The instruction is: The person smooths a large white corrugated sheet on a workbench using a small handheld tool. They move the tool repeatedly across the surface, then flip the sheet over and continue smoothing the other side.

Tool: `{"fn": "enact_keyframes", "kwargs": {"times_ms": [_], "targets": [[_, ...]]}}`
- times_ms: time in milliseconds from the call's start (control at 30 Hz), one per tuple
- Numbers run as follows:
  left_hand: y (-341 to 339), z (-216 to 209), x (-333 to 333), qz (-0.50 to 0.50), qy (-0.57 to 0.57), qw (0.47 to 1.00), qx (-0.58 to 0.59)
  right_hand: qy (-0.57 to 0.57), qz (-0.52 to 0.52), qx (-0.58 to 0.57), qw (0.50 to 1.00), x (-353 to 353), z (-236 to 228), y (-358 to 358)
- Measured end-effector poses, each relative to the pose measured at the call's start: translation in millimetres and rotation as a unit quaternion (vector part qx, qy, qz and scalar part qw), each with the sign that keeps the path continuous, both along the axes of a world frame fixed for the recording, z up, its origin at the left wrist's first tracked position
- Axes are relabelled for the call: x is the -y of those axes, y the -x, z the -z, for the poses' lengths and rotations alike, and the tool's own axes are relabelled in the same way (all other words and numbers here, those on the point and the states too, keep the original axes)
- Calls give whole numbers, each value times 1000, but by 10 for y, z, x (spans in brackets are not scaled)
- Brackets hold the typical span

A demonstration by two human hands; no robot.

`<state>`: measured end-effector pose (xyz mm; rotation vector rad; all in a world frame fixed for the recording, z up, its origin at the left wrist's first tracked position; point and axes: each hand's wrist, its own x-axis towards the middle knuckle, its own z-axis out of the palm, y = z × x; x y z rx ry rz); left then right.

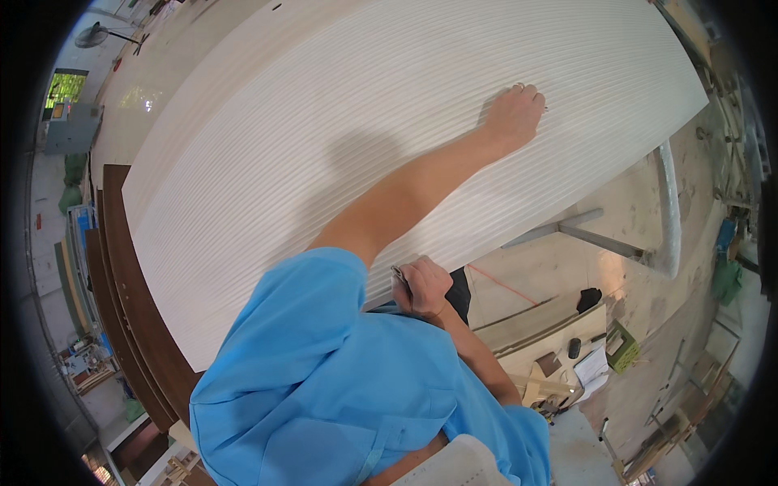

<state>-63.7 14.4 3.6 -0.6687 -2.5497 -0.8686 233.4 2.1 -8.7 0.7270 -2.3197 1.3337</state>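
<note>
Workshop clutter rings a big white ribbed panel [340,138] tilted across my view. My left hand [512,113] lies far out on its ribs, fingers [531,95] curled loosely against the surface. My right hand [421,285] sits at the panel's near edge, fingers pinched around a small thin tool [401,279] I cannot identify.

Small tool [401,279] mostly inside right hand [423,285]

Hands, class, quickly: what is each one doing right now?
Left hand: fingers curled, pressed on the white ribbed panel; holds nothing visible.
Right hand: closed on a small metal tool at the panel's near edge.
</note>
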Motion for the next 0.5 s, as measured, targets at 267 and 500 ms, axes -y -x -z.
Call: {"fn": "enact_keyframes", "kwargs": {"times_ms": [267, 500], "targets": [[-1918, -9, 2207, -64, 131, 989, 8, 20, -11, -25, 999, 3, 5, 39], [-2815, -233, 3226, -138, 119, 977, 109, 10, -10, -20, 1000, -38, -45, 58]]}}
